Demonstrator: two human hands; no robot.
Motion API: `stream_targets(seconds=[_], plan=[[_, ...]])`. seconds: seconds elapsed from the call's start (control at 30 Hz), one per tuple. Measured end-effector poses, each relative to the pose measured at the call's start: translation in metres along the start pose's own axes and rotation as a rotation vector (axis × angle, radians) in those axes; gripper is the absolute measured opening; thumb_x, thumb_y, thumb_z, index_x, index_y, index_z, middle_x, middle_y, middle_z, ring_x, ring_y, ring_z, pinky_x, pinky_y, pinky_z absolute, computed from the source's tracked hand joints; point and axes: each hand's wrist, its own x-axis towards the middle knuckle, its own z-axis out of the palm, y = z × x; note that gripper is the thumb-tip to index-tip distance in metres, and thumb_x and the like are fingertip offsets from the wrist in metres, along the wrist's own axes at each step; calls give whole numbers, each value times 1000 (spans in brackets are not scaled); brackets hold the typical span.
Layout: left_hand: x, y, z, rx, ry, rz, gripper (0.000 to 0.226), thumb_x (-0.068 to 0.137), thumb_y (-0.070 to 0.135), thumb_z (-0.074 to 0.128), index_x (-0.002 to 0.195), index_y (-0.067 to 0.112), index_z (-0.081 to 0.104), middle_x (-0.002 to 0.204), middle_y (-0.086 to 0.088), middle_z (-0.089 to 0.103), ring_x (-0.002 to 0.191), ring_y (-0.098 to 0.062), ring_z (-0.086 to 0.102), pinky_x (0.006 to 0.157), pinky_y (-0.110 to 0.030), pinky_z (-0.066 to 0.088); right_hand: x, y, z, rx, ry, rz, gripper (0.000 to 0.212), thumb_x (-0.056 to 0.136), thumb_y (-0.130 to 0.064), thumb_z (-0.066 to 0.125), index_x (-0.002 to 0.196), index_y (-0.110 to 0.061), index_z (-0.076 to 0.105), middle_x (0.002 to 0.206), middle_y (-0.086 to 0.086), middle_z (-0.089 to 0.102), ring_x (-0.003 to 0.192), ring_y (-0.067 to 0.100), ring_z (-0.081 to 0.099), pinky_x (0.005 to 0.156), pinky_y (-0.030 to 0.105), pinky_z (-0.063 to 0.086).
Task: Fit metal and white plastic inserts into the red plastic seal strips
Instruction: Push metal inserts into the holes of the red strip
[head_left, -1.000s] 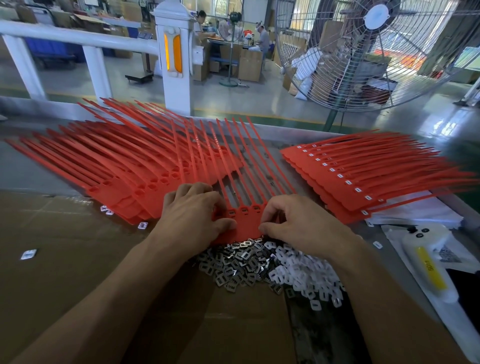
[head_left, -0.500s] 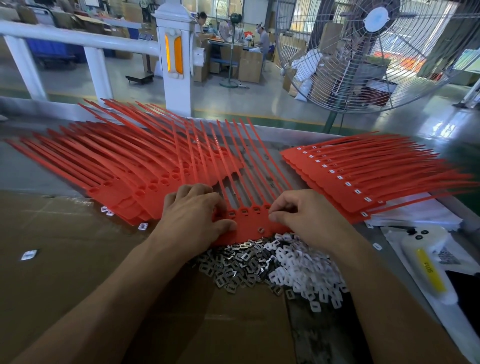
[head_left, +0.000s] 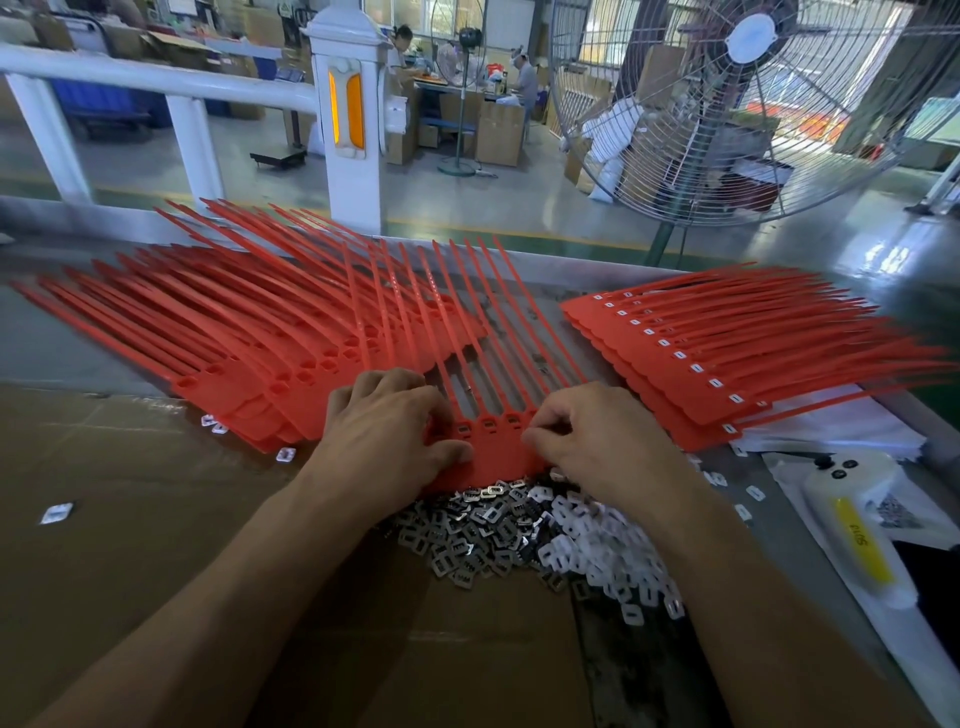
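Your left hand (head_left: 387, 441) lies curled over the left end of the red seal sheet (head_left: 488, 447), fingers bent down onto the row of square sockets and the thumb stretched flat along the tag below them, pressing it to the bench. Your right hand (head_left: 597, 441) sits at the sheet's right end with fingers curled and fingertips drawn together at the last socket; whether they pinch an insert there you cannot tell, as the knuckles hide it.

That sheet is the landmark. It is smooth, matte red plastic: a flat tag edge, a line of small square pockets, and thin straps running away from you like comb teeth. Just nearer you than its edge, touching it, lies a heap of metal inserts (head_left: 467, 535), small, shiny, rectangular stampings with slots, and to the right of those a heap of white plastic inserts (head_left: 597, 556), glossy little frames of similar shape. Left of the sheet a fanned stack of unfilled red strips (head_left: 249, 343) overlaps in layers, with open sockets. Right of it a second fanned stack of filled strips (head_left: 727, 358) shows white squares in the sockets. Brown cardboard (head_left: 130, 519) lies under your left forearm, and a white handheld device (head_left: 857, 530) with a yellow label lies far right.
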Motion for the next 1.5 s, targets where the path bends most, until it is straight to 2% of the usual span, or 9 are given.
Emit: stream_targets(seconds=[0.07, 0.2, 0.4, 0.57, 0.7, 0.83, 1.03, 1.23, 1.5], plan=[[1, -1, 0, -4, -2, 0, 40, 83, 68, 63, 115, 43, 63, 149, 14, 40, 140, -13, 22, 113, -41, 15, 5, 13, -4, 122, 111, 77, 14, 95, -36, 71, 86, -27, 77, 73, -14, 71, 66, 1, 65, 64, 29, 53], [1, -1, 1, -2, -9, -3, 41, 83, 69, 63, 116, 44, 63, 150, 13, 39, 140, -14, 21, 114, -42, 14, 14, 40, -6, 238, 252, 210, 14, 97, -33, 69, 88, -24, 76, 78, -14, 70, 75, 1, 63, 64, 21, 46], [0, -1, 0, 4, -9, -3, 42, 84, 68, 62, 117, 43, 62, 149, 13, 40, 140, -14, 22, 114, -42, 14, 25, 49, 2, 245, 196, 243, 14, 99, -32, 67, 93, -22, 74, 87, -10, 70, 78, -1, 59, 62, 19, 39], [0, -1, 0, -2, -10, -2, 41, 84, 68, 62, 117, 44, 62, 149, 13, 40, 140, -14, 21, 114, -42, 14, 29, 49, 5, 201, 185, 268, 15, 99, -31, 67, 92, -21, 73, 85, -5, 71, 74, 2, 60, 62, 26, 43], [0, -1, 0, 0, -10, -3, 42, 83, 69, 62, 117, 44, 62, 150, 13, 40, 141, -14, 21, 114, -42, 14, 31, 50, 6, 199, 185, 289, 15, 100, -30, 66, 91, -20, 73, 80, -7, 68, 71, 2, 59, 57, 22, 38], [1, -1, 0, -4, -5, -4, 42, 83, 68, 63, 117, 43, 63, 149, 13, 40, 141, -14, 22, 114, -42, 14, 32, 50, 7, 181, 166, 287, 12, 98, -31, 68, 89, -23, 72, 80, -9, 68, 74, 2, 60, 60, 23, 41], [0, -1, 2, -7, 5, -5, 41, 83, 69, 63, 115, 44, 63, 148, 14, 41, 139, -14, 22, 113, -42, 14, 34, 50, 9, 176, 219, 296, 24, 92, -30, 75, 71, -31, 65, 71, -13, 66, 69, 1, 60, 59, 22, 41], [1, -2, 2, -5, 1, -6, 41, 82, 69, 63, 116, 45, 62, 148, 14, 40, 140, -13, 21, 113, -42, 14, 34, 51, 10, 214, 245, 321, 16, 90, -30, 77, 77, -30, 69, 73, -15, 66, 70, -1, 59, 58, 21, 40], [1, -1, 1, -8, -2, -11, 42, 83, 69, 63, 117, 44, 62, 149, 15, 40, 140, -13, 21, 114, -41, 13, 33, 50, 10, 239, 248, 337, 7, 91, -30, 77, 86, -26, 73, 78, -14, 66, 74, 1, 59, 65, 29, 45]])
